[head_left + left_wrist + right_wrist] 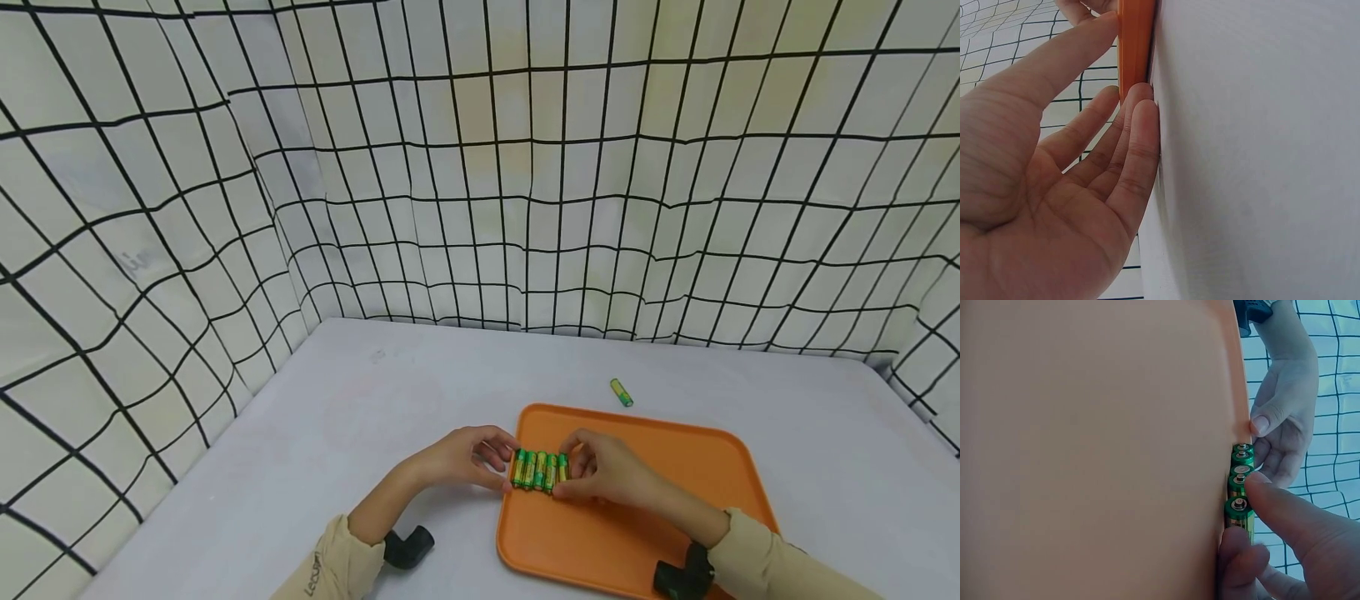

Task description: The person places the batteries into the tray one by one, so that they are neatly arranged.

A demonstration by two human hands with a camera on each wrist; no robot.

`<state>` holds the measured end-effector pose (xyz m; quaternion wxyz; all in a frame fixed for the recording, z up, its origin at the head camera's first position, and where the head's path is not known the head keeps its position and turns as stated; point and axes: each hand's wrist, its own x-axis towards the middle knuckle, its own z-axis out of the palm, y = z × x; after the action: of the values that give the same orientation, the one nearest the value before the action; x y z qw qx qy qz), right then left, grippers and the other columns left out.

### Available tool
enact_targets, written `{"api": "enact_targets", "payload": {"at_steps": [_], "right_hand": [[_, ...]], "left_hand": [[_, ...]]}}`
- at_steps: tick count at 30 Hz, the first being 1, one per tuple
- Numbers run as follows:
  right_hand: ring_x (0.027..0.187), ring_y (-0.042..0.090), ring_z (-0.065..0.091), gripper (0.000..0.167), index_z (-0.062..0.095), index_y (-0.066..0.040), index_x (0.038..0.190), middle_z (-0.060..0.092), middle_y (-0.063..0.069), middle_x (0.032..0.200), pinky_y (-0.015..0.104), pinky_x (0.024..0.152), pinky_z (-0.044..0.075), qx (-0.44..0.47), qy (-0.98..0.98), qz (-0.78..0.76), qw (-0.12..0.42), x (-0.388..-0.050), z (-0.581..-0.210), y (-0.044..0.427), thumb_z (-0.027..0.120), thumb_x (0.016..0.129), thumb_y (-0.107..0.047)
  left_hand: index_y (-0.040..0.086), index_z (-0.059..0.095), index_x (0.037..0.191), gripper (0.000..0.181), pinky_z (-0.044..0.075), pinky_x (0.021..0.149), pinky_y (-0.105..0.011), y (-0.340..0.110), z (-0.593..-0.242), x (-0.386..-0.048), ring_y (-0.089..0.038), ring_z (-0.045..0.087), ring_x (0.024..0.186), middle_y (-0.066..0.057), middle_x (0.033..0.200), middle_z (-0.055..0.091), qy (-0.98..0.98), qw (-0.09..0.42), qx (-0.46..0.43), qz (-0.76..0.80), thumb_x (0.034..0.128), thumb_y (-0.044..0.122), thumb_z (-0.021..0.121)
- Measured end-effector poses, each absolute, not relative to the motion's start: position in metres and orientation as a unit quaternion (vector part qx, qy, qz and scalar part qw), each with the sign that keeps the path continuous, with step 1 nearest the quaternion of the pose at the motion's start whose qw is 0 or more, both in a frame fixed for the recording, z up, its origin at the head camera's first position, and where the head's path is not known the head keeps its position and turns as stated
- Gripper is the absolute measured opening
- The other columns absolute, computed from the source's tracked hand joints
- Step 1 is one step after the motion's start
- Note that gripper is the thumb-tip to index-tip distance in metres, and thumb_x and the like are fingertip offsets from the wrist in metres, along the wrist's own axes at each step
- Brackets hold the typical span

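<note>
Several green and yellow batteries (540,471) lie side by side in a row at the left edge of the orange tray (637,425). My left hand (472,457) is at the row's left end; in the left wrist view its thumb and nearly straight fingers touch the tray's rim (1135,44). At the opposite end, my right hand (603,467) holds the last battery (1239,509) between thumb and bent fingers. Its thumb (1285,506) comes close to the neighbouring battery in the right wrist view. Battery ends face that camera, while their far ends are hidden.
A single battery (621,392) lies on the white table (420,375) beyond the tray's far rim. Black grid netting (525,175) over white sheeting encloses the table. Black devices are strapped near both wrists, the left one (408,547) above the table.
</note>
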<state>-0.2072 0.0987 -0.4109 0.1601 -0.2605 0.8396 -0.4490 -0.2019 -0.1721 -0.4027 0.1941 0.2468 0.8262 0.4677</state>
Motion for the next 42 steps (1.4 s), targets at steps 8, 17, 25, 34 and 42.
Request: {"api": "enact_targets", "payload": {"at_steps": [8, 17, 25, 34, 42], "right_hand": [[0.06, 0.016, 0.056, 0.052, 0.058, 0.005, 0.114, 0.061, 0.004, 0.08, 0.027, 0.05, 0.05, -0.245, 0.821, -0.48, 0.19, -0.207, -0.41, 0.102, 0.085, 0.077, -0.018], [0.059, 0.015, 0.056, 0.052, 0.056, 0.006, 0.116, 0.06, 0.005, 0.081, 0.026, 0.05, 0.05, -0.257, 0.817, -0.478, 0.195, -0.209, -0.41, 0.101, 0.083, 0.079, -0.017], [0.059, 0.016, 0.058, 0.052, 0.055, 0.008, 0.118, 0.063, 0.006, 0.081, 0.028, 0.051, 0.051, -0.251, 0.803, -0.498, 0.21, -0.209, -0.41, 0.104, 0.08, 0.081, -0.018], [0.06, 0.018, 0.059, 0.037, 0.057, 0.007, 0.114, 0.064, 0.008, 0.084, 0.031, 0.053, 0.053, -0.264, 0.793, -0.503, 0.219, -0.213, -0.409, 0.112, 0.072, 0.089, -0.015], [0.061, 0.015, 0.058, 0.026, 0.061, 0.008, 0.11, 0.061, 0.008, 0.084, 0.029, 0.052, 0.052, -0.283, 0.793, -0.502, 0.197, -0.222, -0.413, 0.12, 0.067, 0.092, -0.01]], "left_hand": [[0.002, 0.06, 0.124, 0.048, 0.05, 0.079, -0.019, -0.171, -0.406, -0.203, -0.014, 0.061, 0.095, -0.005, 0.107, 0.062, 0.83, 0.195, 0.24, 0.463, 0.0808, 0.009, 0.079], [0.0, 0.059, 0.125, 0.048, 0.05, 0.079, -0.019, -0.174, -0.403, -0.201, -0.02, 0.061, 0.097, -0.01, 0.109, 0.062, 0.827, 0.192, 0.245, 0.468, 0.0815, 0.008, 0.078], [0.0, 0.06, 0.124, 0.047, 0.05, 0.079, -0.019, -0.173, -0.404, -0.202, -0.018, 0.062, 0.097, -0.009, 0.108, 0.062, 0.827, 0.193, 0.246, 0.467, 0.0816, 0.008, 0.078], [0.0, 0.06, 0.124, 0.048, 0.05, 0.079, -0.019, -0.172, -0.403, -0.201, -0.018, 0.061, 0.096, -0.008, 0.108, 0.062, 0.828, 0.192, 0.246, 0.466, 0.0813, 0.007, 0.078], [0.0, 0.059, 0.125, 0.048, 0.05, 0.079, -0.019, -0.172, -0.402, -0.2, -0.018, 0.061, 0.097, -0.008, 0.108, 0.062, 0.827, 0.194, 0.242, 0.468, 0.0814, 0.007, 0.078]]}}
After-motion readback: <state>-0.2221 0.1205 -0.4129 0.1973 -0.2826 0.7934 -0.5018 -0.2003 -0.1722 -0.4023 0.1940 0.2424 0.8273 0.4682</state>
